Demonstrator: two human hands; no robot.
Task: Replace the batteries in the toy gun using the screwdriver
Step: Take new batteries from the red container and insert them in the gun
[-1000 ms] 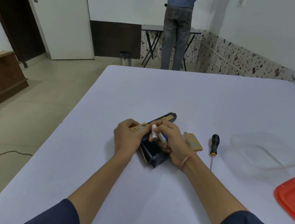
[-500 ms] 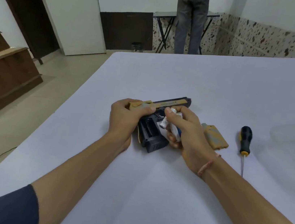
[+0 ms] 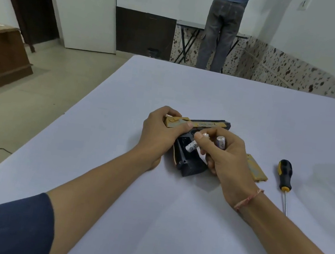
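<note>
Since half a sec ago my right hand [image 3: 227, 156] has shifted its hold: one battery [image 3: 191, 147] now tilts down into the open grip. Nearest me is bare worktop [image 3: 170, 224] w/ plenty of room btwn my forearms. Its left edge runs diagonally away, floor beyond. My left hand [image 3: 159, 134] grips the rear of the toy gun [image 3: 210, 124], which lies mid-worktop, long axis approx L-R, muzzle right, grip toward me. My right hand pinches the tilted battery btwn thumb & forefinger; a second battery [image 3: 221, 142] stands upright in its other fingers. Print on slide & batteries is too small to read. Just right lie a gold cover [image 3: 256, 169], then the screwdriver [image 3: 285, 173], tip toward me. Far back, a person [image 3: 221, 26] stands at a folding table [image 3: 189, 25].
</note>
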